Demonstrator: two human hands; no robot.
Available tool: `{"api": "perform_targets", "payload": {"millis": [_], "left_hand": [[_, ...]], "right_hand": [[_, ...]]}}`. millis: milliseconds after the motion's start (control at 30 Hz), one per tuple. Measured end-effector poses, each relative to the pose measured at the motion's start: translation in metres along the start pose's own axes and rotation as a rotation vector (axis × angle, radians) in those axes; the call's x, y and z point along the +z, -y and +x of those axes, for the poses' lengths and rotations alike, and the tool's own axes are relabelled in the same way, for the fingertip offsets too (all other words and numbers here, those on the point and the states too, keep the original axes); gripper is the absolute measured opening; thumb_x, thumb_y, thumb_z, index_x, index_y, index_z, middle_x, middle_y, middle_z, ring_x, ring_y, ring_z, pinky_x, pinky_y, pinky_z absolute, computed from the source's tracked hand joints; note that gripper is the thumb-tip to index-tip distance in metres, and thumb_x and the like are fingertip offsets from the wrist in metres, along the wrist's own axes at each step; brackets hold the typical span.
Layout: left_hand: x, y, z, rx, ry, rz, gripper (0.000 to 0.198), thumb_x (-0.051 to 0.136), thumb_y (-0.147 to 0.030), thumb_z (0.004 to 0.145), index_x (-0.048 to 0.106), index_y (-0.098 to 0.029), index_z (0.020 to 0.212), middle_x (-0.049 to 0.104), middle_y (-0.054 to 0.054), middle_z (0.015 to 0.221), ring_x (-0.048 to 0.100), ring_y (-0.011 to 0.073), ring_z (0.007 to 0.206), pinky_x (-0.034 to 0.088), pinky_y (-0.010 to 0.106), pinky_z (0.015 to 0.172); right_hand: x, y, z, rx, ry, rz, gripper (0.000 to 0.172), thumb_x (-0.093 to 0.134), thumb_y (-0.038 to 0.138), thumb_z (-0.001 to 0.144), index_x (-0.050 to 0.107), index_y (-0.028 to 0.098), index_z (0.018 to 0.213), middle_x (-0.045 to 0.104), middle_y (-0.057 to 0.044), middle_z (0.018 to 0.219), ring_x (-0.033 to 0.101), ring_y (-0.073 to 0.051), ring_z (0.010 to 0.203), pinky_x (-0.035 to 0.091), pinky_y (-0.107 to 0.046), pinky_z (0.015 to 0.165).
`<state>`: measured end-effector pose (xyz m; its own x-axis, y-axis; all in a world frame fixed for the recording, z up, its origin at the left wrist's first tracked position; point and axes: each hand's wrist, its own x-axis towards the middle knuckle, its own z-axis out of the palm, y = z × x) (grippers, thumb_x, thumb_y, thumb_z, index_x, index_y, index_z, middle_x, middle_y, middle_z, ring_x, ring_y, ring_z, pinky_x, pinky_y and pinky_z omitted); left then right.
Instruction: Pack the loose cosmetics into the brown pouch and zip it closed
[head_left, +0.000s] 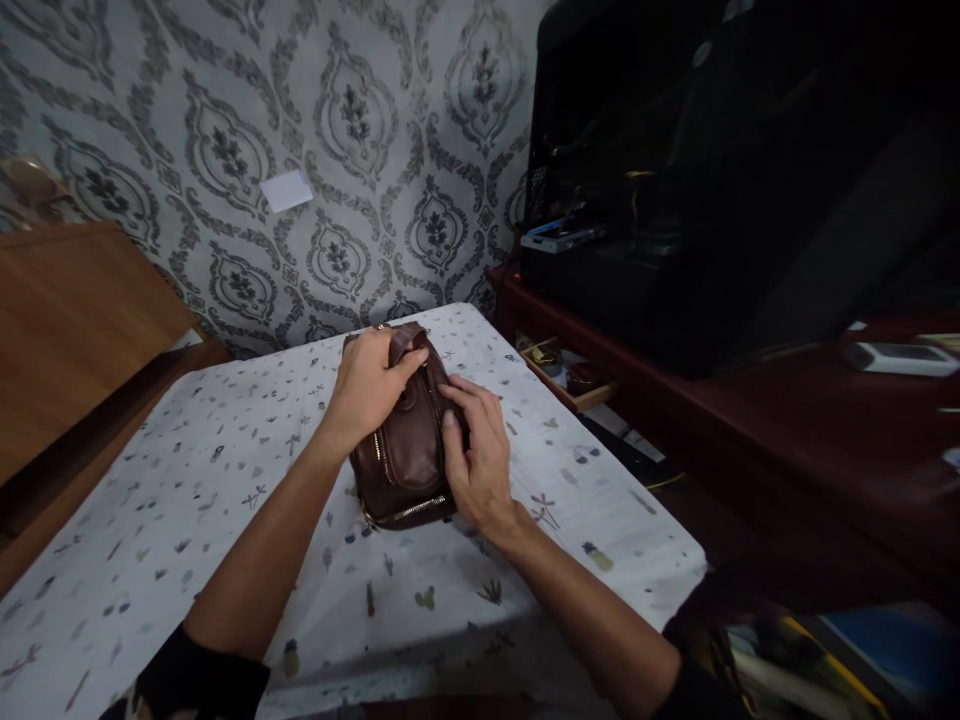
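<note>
A small brown leather bag with gold-toned zippers and a short top handle rests on the table. My left hand grips its far end beside the handle, thumb pointing toward the handle's base; the other fingers are mostly hidden behind the bag. Against the bag's right side is my right hand, its fingers bent and holding the edge, with the thumb on the near part. A zipper runs along the bag's lower edge, and another curves round the front pocket.
A white cloth with small plant prints covers the table. On the right, a dark red desk carries a large black screen, with an open drawer below. A wooden cabinet stands left. Patterned wallpaper lies behind.
</note>
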<state>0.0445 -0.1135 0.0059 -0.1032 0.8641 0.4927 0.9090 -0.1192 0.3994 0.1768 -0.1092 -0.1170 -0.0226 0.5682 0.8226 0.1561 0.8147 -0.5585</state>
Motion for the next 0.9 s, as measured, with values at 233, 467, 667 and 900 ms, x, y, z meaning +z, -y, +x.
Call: {"api": "perform_targets", "payload": {"millis": [233, 467, 667, 900], "left_hand": [[-0.005, -0.012, -0.015, 0.151, 0.03, -0.036, 0.022, 0.062, -0.023, 0.089, 0.058, -0.02, 0.068, 0.066, 0.002, 0.078, 0.06, 0.0213, 0.088, 0.047, 0.035, 0.086], [-0.022, 0.003, -0.027, 0.108, 0.074, -0.143, 0.015, 0.063, -0.029, 0.089, 0.069, -0.022, 0.101, 0.073, 0.004, 0.105, 0.063, 0.0248, 0.105, 0.048, 0.037, 0.089], [-0.035, 0.031, -0.048, 0.058, -0.006, -0.091, 0.023, 0.068, -0.03, 0.083, 0.066, -0.023, 0.105, 0.072, 0.004, 0.111, 0.063, 0.0251, 0.108, 0.047, 0.039, 0.094], [-0.033, 0.038, -0.056, 0.028, -0.06, -0.05, 0.022, 0.057, -0.039, 0.091, 0.06, -0.022, 0.079, 0.065, 0.003, 0.083, 0.059, 0.0225, 0.086, 0.044, 0.035, 0.076]], "right_hand": [[0.002, -0.002, 0.0, 0.006, 0.004, 0.029, 0.035, 0.042, 0.017, 0.104, 0.057, 0.023, 0.135, 0.062, -0.014, 0.134, 0.058, -0.025, 0.127, 0.049, -0.052, 0.111], [-0.003, 0.002, -0.001, -0.111, 0.013, -0.111, 0.036, 0.048, 0.017, 0.102, 0.057, 0.024, 0.136, 0.058, -0.015, 0.141, 0.054, -0.029, 0.132, 0.047, -0.054, 0.109], [-0.001, 0.016, -0.006, -0.374, 0.08, -0.196, 0.024, 0.059, 0.033, 0.099, 0.064, 0.023, 0.121, 0.067, -0.013, 0.13, 0.057, -0.031, 0.129, 0.041, -0.054, 0.111], [0.003, 0.015, -0.008, -0.363, 0.094, -0.248, 0.023, 0.062, 0.025, 0.096, 0.069, 0.027, 0.118, 0.066, -0.01, 0.133, 0.056, -0.03, 0.13, 0.039, -0.054, 0.112]]}}
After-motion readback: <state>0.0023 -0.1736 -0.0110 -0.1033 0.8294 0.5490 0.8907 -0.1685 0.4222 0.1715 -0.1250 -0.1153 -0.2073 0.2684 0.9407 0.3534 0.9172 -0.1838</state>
